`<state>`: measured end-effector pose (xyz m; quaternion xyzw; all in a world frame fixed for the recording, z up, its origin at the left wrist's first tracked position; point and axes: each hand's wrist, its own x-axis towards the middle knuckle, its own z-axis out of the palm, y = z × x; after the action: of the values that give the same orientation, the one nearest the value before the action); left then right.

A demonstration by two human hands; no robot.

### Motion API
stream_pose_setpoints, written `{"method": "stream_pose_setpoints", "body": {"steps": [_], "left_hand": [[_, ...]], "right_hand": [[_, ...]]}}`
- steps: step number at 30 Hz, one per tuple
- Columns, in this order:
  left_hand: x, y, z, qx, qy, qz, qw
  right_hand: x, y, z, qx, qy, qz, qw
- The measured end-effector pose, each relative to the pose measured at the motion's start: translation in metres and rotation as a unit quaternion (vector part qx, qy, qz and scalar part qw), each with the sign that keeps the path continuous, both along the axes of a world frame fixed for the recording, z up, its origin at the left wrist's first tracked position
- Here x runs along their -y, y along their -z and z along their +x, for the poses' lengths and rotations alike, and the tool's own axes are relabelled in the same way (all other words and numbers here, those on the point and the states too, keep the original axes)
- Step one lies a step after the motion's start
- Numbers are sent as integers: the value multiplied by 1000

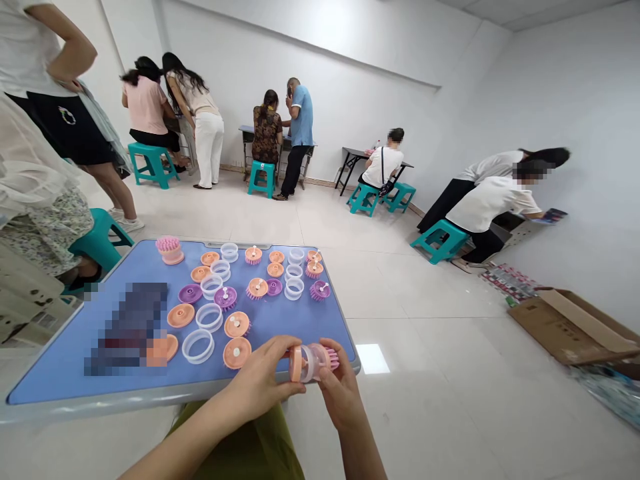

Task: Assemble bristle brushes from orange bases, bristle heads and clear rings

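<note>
Between my hands, over the table's front right corner, is a round scalp-brush-like piece with an orange cap, a clear middle and pink bristles. My left hand grips its orange cap end. At the bristle end, my right hand has its fingers closed round it. Close by on the table lie an orange bristled disc and a clear ring. More orange and purple discs, including a purple bristled disc, and several clear rings are spread behind. An assembled pink-bristled brush stands at the back left.
The blue table has a raised grey edge. A pixelated dark patch covers its left part. People sit on teal stools at desks along the walls. A cardboard box lies on the floor to the right.
</note>
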<state>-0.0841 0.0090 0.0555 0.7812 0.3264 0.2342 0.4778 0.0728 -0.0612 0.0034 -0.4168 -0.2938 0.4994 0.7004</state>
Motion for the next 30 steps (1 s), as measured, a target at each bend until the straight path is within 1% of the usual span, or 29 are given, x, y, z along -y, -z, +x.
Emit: {"method": "stream_pose_setpoints", "body": {"steps": [3, 6, 10, 16, 19, 23, 27, 30], "left_hand": [[1, -2, 0, -6, -1, 7, 1000], [1, 0, 0, -8, -3, 13, 1000], [0, 3, 1, 0, -7, 13, 1000], [0, 3, 2, 5, -13, -8, 1000], [-2, 5, 3, 11, -16, -16, 1000], [-5, 7, 1, 20, -21, -26, 999], [-6, 7, -1, 33, -23, -59, 997], [-6, 5, -3, 38, -31, -58, 997]], "right_hand": [[0, 2, 4, 14, -32, 2, 999], [-1, 2, 7, 23, -48, 8, 999], [0, 5, 8, 38, -55, 11, 998], [-1, 6, 7, 77, -38, 4, 996], [0, 1, 7, 118, -36, 3, 992], [1, -10, 8, 188, -26, 16, 982], [3, -22, 9, 249, -42, 19, 967], [5, -27, 9, 292, -44, 10, 955]]}}
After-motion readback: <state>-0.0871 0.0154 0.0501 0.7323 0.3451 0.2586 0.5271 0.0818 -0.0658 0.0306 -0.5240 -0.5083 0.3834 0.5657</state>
